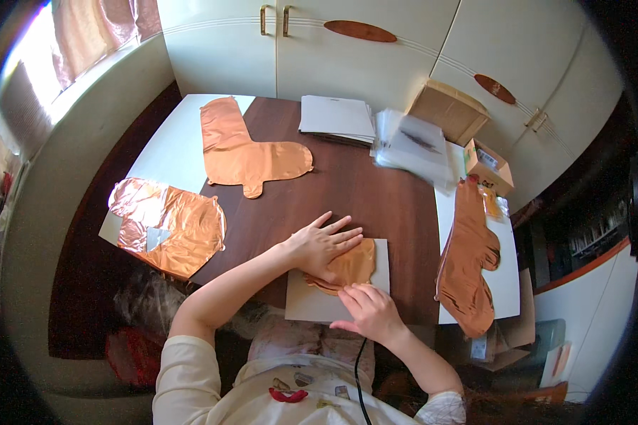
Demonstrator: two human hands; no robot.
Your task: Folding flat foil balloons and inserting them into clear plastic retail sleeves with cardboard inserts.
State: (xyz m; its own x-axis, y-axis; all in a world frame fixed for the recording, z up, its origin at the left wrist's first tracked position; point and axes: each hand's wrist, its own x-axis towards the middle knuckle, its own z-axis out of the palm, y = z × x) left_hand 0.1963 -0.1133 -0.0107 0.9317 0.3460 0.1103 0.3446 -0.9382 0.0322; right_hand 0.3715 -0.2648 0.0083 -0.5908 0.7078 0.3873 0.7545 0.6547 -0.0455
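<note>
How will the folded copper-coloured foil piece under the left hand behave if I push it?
The folded copper-coloured foil piece is probably floppy: its near edge lies in wrinkled layers. It looks thin, so it is likely light. Its sheen suggests it may slide over the flat white rectangular board.

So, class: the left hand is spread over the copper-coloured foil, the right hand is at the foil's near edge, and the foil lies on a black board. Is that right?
Not quite: the head view shows that the board is white, not black. The left hand is spread over the copper-coloured foil, with the right hand at its near edge.
</note>
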